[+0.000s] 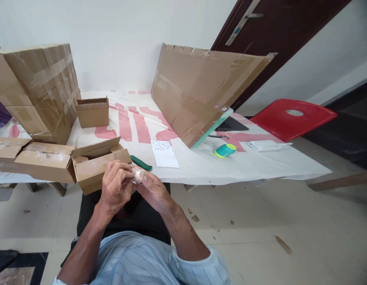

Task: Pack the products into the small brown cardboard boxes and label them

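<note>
A small, shiny, clear-wrapped item (pixel 137 175) is held between my two hands above my lap; what lies inside the wrapping I cannot make out. My left hand (pixel 116 186) pinches its left side with curled fingers. From the right, my right hand (pixel 153 190) grips it, thumb on top. Just beyond my left hand stands an open cardboard box (pixel 96 168) at the table's front edge. A green utility knife or similar handle (pixel 141 162) lies behind my hands, beside a white paper (pixel 165 154) with printed outlines.
Closed cartons (pixel 45 160) line the front left, with a tall taped carton (pixel 37 91) and a small box (pixel 93 113) behind. A large cardboard panel (pixel 198 87) leans on the table (pixel 201 170). A teal tape roll (pixel 225 151) and a red chair (pixel 293 116) are at right.
</note>
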Demonstrator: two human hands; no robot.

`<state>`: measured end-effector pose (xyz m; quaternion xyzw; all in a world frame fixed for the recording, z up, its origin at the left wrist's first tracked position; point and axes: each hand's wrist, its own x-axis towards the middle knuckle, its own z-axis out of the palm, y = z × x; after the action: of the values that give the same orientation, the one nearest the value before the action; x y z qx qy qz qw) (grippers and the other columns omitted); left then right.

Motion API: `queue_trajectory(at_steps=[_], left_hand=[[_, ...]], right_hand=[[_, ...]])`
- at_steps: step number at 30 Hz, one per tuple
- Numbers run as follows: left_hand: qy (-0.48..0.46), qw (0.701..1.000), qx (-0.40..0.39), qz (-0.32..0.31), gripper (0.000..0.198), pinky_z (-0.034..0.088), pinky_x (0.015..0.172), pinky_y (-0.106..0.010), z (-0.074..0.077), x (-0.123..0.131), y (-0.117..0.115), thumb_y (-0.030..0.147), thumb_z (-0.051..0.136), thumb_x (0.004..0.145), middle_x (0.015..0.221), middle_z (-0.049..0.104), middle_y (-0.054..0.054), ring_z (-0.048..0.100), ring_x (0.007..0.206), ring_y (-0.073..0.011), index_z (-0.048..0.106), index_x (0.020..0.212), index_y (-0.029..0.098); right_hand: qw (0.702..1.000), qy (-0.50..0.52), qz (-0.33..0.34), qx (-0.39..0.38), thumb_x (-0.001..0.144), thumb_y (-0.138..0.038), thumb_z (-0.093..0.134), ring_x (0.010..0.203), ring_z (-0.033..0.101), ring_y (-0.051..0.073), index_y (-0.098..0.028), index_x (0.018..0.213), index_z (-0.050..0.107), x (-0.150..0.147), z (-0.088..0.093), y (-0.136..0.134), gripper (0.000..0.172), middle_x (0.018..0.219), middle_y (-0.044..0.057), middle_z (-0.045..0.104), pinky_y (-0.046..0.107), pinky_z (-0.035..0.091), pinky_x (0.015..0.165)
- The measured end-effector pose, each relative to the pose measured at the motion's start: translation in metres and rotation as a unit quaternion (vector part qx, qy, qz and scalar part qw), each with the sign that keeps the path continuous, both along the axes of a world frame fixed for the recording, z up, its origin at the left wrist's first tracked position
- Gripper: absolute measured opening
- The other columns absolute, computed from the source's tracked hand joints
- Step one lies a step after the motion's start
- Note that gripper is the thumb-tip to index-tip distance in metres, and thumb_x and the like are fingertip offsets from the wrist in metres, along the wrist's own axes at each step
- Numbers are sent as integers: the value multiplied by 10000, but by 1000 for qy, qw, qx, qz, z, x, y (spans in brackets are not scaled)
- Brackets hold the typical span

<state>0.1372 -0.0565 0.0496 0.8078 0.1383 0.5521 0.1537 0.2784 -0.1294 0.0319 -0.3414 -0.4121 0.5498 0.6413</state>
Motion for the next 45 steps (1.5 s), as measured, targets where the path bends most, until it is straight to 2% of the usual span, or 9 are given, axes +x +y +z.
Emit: queue_trajectory(at_steps=[8,13,17,24,32,35,37,39,45], left_hand=[[78,997,-18,-19,155,558,902,-381,5,-7,1,185,756,953,1097,718,-88,684,1030,-249,681,1080,233],[15,988,12,154,217,575,1004,-426,20,-58,10,191,815,912,1143,732,-77,718,1063,-251,698,1088,237],[-17,956,-35,289,214,603,998,-443,13,-103,21,279,821,900,1142,746,-91,727,1124,-279,712,1074,220],[10,919,-281,277,555,663,890,-428,-22,-116,29,538,769,886,1240,766,-139,775,1047,-291,698,1298,173],[36,915,-273,295,562,641,985,-491,-25,-108,39,534,709,918,1299,760,-168,770,1113,-332,686,1340,164],[38,921,-251,295,529,636,993,-474,-28,-103,42,486,710,912,1284,745,-161,765,1077,-306,687,1327,158],[31,929,-247,274,492,641,973,-448,-30,-101,43,448,711,914,1265,739,-138,759,1050,-278,687,1321,173],[27,936,-246,249,465,644,952,-424,-31,-100,43,415,721,912,1269,729,-123,746,1066,-264,690,1318,191],[35,942,-276,187,468,625,989,-425,-35,-106,45,449,780,879,1321,659,-113,682,1227,-291,727,1291,235]], right_hand=[[980,-130,-147,5,891,-629,810,954,753,203,-246,1325,639,40,-24,13,604,1183,90,794,379,602,934],[856,-355,-374,-46,732,-664,829,893,708,252,-224,1075,656,163,-54,20,584,968,81,780,437,582,899],[719,-534,-412,-167,764,-738,684,803,681,313,-255,786,640,260,-79,24,485,870,137,744,490,540,806],[659,-576,-402,-268,800,-685,665,1034,685,578,-286,686,705,317,-111,29,416,870,261,705,680,488,837],[688,-546,-470,-90,915,-775,526,1252,621,497,-173,1031,773,260,-104,60,661,1172,308,714,719,454,1066],[752,-529,-392,-40,958,-772,473,1098,709,349,-191,1080,773,201,-96,80,666,1178,204,760,558,593,966],[852,-446,-275,-1,998,-721,495,1066,732,303,-198,1185,772,155,-88,86,620,1229,159,766,500,628,916],[899,-393,-191,33,1021,-662,548,1111,737,278,-228,1281,759,113,-77,84,548,1300,127,752,462,630,948],[894,-392,-197,90,947,-438,752,1214,697,265,-261,1294,732,60,-55,55,390,1322,90,722,409,628,983]])
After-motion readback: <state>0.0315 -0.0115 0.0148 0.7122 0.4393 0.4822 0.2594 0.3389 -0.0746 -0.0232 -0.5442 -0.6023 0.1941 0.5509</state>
